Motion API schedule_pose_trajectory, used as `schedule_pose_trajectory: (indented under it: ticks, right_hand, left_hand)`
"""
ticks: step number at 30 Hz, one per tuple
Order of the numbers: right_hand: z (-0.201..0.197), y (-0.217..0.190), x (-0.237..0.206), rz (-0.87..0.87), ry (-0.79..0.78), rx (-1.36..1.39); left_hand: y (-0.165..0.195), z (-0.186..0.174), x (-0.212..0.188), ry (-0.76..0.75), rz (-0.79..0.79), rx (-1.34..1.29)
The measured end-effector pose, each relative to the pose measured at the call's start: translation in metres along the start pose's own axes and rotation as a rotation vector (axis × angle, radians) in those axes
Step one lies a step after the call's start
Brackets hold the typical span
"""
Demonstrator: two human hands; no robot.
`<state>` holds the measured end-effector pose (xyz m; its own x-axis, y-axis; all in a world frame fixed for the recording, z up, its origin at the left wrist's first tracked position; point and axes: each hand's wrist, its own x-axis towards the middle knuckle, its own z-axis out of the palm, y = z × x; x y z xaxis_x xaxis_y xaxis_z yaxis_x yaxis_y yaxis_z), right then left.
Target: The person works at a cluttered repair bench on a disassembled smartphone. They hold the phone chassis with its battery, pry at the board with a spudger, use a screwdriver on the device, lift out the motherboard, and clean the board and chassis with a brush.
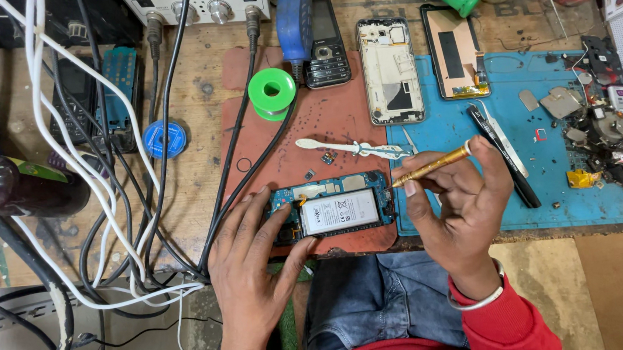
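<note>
At the far left of the wooden desk [193, 80] a tangle of black and white cables [107, 213] runs toward the near edge, with a round blue tin [164, 139] and a green spool of solder wire [271, 91] farther right. The left hand [248, 265] lies flat and open on the near edge of the reddish-brown rubber mat [322, 122], fingers spread, its fingertips and thumb pressing the left end of the opened blue phone board with its white battery [333, 209] to steady it; it grips nothing. That phone lies at the near middle of the desk, on the mat, between the two hands. Just beyond it rests a white plastic pry tool [350, 147]. The right hand [465, 200] is curled in a pen grip around a slim gold-coloured screwdriver [433, 164], its tip touching or just off the phone's right end. It looks like a screw is being worked there; the next move seems to call for a steady, seated tip and firm bracing. Farther right lie black tweezers [506, 156] on a blue mat [580, 198].
</note>
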<state>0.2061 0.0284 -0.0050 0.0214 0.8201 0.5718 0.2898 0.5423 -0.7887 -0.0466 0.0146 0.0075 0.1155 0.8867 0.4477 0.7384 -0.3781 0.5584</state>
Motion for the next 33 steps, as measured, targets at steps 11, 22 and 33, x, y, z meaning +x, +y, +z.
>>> schedule_pose_trajectory:
  ticks: [11,22,33]
  right_hand:
    - [0.003,0.005,-0.001,0.051,0.165,-0.183]
    - [0.006,0.002,0.011,0.244,0.079,-0.183]
    - [0.003,-0.002,0.011,0.354,0.217,0.128]
  left_hand:
    - [0.001,-0.002,-0.001,-0.016,-0.007,0.008]
    - [-0.001,-0.003,-0.002,-0.012,-0.006,-0.005]
    - [-0.002,-0.004,-0.004,-0.010,-0.009,-0.008]
